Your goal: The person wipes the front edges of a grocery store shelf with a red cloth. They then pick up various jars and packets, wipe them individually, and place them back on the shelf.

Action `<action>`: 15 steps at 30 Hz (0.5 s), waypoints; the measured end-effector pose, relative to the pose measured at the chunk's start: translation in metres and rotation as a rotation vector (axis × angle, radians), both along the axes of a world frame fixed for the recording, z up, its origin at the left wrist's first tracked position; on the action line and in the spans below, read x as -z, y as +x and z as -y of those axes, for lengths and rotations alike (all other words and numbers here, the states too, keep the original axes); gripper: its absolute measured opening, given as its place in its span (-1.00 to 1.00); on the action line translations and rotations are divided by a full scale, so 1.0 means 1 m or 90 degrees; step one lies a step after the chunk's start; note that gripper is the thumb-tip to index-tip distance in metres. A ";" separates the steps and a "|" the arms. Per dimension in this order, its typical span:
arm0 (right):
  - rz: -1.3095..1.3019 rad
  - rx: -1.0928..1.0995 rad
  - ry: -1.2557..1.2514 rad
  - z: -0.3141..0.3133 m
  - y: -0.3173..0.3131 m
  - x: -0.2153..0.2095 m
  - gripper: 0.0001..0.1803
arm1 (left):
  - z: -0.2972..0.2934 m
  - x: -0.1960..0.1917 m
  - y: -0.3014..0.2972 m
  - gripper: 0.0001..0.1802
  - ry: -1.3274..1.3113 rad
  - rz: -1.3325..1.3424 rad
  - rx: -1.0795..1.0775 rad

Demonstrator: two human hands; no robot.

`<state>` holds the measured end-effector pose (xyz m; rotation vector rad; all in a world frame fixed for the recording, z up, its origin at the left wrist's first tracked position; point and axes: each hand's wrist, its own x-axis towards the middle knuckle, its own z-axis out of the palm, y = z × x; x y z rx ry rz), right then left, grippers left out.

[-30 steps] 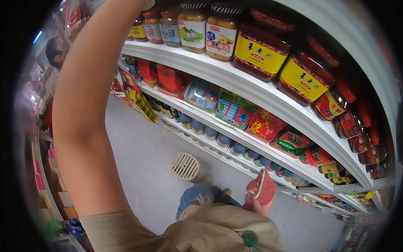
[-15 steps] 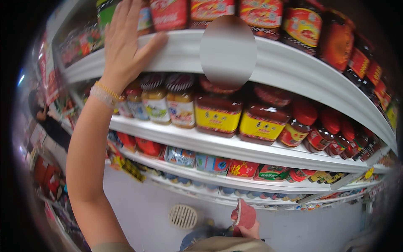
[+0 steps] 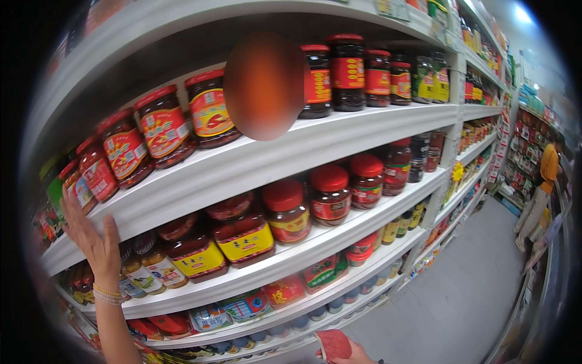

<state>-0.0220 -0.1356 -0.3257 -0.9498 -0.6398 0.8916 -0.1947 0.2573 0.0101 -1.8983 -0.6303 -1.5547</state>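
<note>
My left hand (image 3: 91, 242) is open, fingers stretched upward and thumb apart, against the white front edge of a shelf (image 3: 182, 176). Its fingertips reach toward a small jar (image 3: 77, 187) at the left end of that shelf. Low in the picture, my right hand (image 3: 359, 355) is closed on a folded red cloth (image 3: 334, 346) with a pale edge; it hangs over the floor beside the bottom shelves. Red-lidded sauce jars (image 3: 162, 128) stand upright in a row above and right of my left hand. A round blurred patch hides part of that row.
Below are square yellow-labelled jars (image 3: 244, 239), red-lidded jars (image 3: 330, 197) and, lower, flat packets (image 3: 285, 291). A shelf post (image 3: 454, 133) rises at right. Beyond it, a grey floor (image 3: 461, 273) runs along an aisle where a person in an orange top (image 3: 549, 167) stands.
My view has swung to the right, bringing the aisle and the far person into sight. My left hand stays against the shelf edge; my right hand keeps the red cloth.
</note>
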 end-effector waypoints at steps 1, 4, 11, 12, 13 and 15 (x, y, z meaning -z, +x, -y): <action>-0.001 0.010 0.016 0.005 0.001 -0.004 -0.24 | 0.009 0.005 0.008 -0.19 -0.006 0.016 -0.027; 0.050 0.079 -0.017 0.019 0.008 -0.003 -0.12 | 0.038 0.008 0.034 -0.19 0.030 0.010 0.035; 0.198 0.227 -0.064 0.056 0.040 0.044 0.02 | 0.087 0.016 0.129 -0.13 0.074 -0.230 0.070; 0.201 0.244 -0.062 0.065 0.043 0.047 0.02 | 0.089 0.019 0.134 -0.12 0.093 -0.214 0.046; 0.204 0.257 -0.058 0.074 0.046 0.049 0.01 | 0.089 0.018 0.135 -0.12 0.113 -0.198 0.017; 0.141 0.289 -0.060 0.093 0.048 0.042 -0.22 | 0.090 0.012 0.129 -0.12 0.143 -0.175 -0.012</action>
